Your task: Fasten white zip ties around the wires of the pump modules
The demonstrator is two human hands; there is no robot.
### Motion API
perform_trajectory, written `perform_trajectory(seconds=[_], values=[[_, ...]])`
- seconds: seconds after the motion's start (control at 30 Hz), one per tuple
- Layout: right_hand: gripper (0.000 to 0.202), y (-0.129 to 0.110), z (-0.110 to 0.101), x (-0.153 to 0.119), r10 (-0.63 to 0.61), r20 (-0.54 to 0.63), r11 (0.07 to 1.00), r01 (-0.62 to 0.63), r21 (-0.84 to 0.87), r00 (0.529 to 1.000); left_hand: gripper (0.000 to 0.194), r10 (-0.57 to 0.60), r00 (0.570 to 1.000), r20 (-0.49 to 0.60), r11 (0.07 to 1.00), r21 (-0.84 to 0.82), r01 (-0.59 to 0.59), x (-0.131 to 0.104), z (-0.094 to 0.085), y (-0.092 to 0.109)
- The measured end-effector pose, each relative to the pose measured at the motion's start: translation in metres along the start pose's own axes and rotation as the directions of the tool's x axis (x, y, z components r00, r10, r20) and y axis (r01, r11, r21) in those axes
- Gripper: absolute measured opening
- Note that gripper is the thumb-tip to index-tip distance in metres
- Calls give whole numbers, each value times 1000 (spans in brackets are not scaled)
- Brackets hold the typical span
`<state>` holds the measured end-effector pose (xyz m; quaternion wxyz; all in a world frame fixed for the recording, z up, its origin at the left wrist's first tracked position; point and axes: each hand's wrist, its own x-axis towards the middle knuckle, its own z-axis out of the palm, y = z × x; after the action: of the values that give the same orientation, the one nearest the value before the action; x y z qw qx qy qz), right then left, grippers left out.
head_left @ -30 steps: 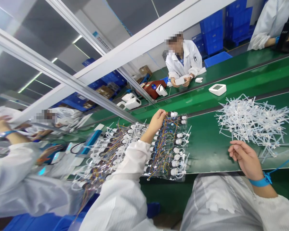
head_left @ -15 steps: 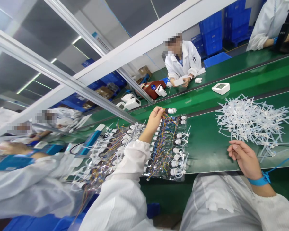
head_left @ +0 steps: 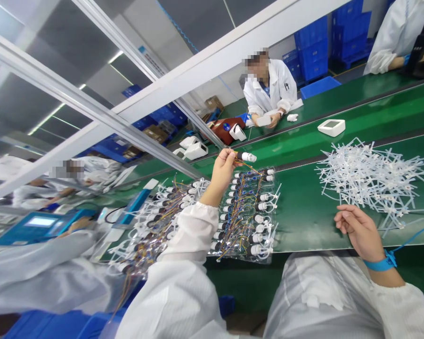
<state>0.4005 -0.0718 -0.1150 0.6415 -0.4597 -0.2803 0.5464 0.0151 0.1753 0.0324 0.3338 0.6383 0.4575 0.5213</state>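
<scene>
From the head camera, your left hand (head_left: 223, 165) is up above the tabletop (head_left: 304, 216), pinching one small pump (head_left: 246, 157) by its wires, so that pump hangs free, just over the far end of the clear tray (head_left: 249, 214). The fingers are closed on it. Your right hand (head_left: 360, 230) rests on the near edge of the tabletop, loosely curled and holding nothing, just beside the pile of white plastic tubes (head_left: 371, 176). It looks like you are at the start of this piece: one pump is picked up, no tube is in your hand yet, and the tray is almost full. The tray holds rows of the same small pumps, lying side by side with their coloured wires running down the middle. To the left lies a second heap of pumps (head_left: 159, 216) with tubes and wires, tangled and hard to count. On the far belt sits a white box (head_left: 331, 127). A person in a white coat (head_left: 268, 87) works across from you.
</scene>
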Motion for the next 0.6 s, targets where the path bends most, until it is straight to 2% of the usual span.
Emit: perform_trajectory(seconds=[0.13, 0.23, 0.47, 0.6], values=[[38, 2, -1, 1, 1, 5, 1000, -1, 6, 1000, 24, 34, 999, -9, 993, -117, -35, 7, 3, 14], [39, 4, -2, 2, -2, 5, 1000, 2, 14, 1000, 27, 16, 999, -46, 984, -177, -24, 11, 6, 25], [38, 5, -3, 1, -9, 6, 1000, 9, 18, 1000, 29, 3, 997, -71, 968, -248, -20, 23, 9, 41], [37, 4, -3, 1, -13, 7, 1000, 13, 9, 1000, 31, 20, 995, -98, 963, -267, -45, 38, 7, 52]])
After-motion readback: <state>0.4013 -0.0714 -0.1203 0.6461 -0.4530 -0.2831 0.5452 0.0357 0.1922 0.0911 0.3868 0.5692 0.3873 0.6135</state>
